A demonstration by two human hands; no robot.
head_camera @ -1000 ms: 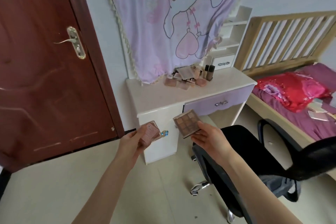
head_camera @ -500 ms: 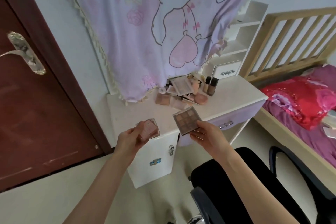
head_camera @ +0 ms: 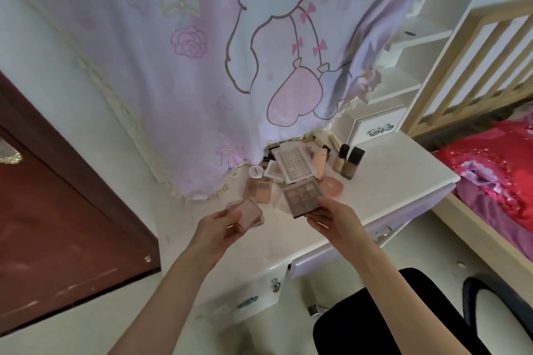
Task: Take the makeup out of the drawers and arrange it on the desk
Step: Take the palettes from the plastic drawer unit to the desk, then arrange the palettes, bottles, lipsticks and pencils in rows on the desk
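Note:
My left hand (head_camera: 220,228) grips a small pink compact (head_camera: 249,213) above the white desk top (head_camera: 383,181). A square brown eyeshadow palette (head_camera: 302,196) is held by its near edge in my right hand (head_camera: 331,219), just in front of the makeup pile. That pile (head_camera: 294,167) lies at the back of the desk: a white sheet-like palette, a peach palette (head_camera: 258,192), a round white jar (head_camera: 256,171), a pink tube, a pink puff (head_camera: 331,186) and two foundation bottles (head_camera: 350,163). The lilac drawer (head_camera: 360,242) under the desk top looks closed.
A lilac cartoon cloth (head_camera: 230,52) hangs over the mirror behind the desk. White shelves with a small drawer (head_camera: 377,127) stand at the back right. A black chair (head_camera: 403,311) is at lower right, a wooden bed (head_camera: 490,66) to the right, a brown door (head_camera: 57,225) to the left.
I have come much closer to the desk. Both hands, each still holding its item, now hover over the desk top near the makeup pile.

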